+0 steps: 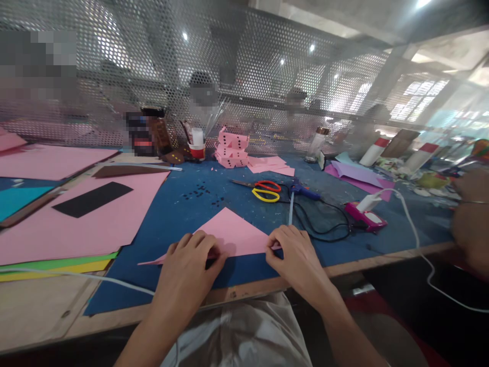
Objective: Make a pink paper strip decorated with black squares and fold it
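Observation:
A pink paper sheet [233,232] with a pointed top lies on the blue work mat in front of me. My left hand [193,260] grips its near edge left of the middle, thumb and fingers pinched together. At the paper's right corner, my right hand [292,250] pinches the edge in the same way. A narrow pink tip sticks out to the left beyond my left hand. Just beyond the paper lie scissors [267,191] with red and yellow handles. Beside them is a blue glue gun [305,191] with a glue stick in it.
Large pink sheets [126,229] with a black paper strip [93,199] cover the left side. Behind stand folded pink pieces with black dots [231,148] and a cup [197,150]. A magenta power socket [367,216] with cables sits right. Another person's arm [471,219] is at far right.

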The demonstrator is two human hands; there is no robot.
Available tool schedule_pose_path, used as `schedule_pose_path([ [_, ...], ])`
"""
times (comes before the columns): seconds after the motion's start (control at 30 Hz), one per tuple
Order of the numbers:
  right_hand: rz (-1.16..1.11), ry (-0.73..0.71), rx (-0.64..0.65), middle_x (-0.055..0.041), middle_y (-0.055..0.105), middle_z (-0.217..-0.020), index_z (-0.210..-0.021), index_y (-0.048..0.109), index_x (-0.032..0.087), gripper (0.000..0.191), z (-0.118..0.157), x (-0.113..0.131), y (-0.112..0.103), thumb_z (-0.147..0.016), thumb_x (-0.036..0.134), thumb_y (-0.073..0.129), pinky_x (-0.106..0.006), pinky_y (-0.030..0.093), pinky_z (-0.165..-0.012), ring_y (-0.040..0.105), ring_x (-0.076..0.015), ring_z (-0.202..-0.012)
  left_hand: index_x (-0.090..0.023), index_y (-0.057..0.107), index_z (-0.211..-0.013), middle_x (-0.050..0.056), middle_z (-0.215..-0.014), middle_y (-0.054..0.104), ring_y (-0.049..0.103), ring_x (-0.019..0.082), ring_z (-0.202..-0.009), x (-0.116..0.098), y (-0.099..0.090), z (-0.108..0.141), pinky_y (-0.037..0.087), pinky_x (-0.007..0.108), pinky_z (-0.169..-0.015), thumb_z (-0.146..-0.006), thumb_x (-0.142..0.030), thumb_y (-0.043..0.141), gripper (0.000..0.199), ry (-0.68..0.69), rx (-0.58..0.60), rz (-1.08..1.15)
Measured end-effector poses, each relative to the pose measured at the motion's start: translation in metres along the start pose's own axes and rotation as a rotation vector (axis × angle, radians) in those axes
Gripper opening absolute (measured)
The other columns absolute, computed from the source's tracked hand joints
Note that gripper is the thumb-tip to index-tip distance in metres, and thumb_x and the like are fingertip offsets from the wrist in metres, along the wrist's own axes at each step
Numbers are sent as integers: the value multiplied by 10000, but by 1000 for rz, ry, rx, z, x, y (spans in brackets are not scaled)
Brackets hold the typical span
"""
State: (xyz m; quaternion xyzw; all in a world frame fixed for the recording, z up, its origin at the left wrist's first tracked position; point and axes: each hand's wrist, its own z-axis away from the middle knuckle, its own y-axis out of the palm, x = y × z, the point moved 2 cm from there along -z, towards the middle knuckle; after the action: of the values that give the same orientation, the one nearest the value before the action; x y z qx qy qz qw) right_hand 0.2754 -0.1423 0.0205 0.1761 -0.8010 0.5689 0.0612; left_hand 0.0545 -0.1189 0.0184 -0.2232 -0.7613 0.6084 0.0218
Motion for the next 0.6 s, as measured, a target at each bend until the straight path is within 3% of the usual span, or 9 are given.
schedule_pose_path([
  [0.6, 1, 26, -2, 16, 616, -826, -789, 571, 221, 100, 4, -17, -5, -795, 123, 584, -336, 319, -787, 537, -193, -851, -235, 604, -820, 31, -949, 659, 549, 260, -915, -1, -2, 0, 384, 377, -767, -883, -329, 559, 122, -18, 10, 46],
])
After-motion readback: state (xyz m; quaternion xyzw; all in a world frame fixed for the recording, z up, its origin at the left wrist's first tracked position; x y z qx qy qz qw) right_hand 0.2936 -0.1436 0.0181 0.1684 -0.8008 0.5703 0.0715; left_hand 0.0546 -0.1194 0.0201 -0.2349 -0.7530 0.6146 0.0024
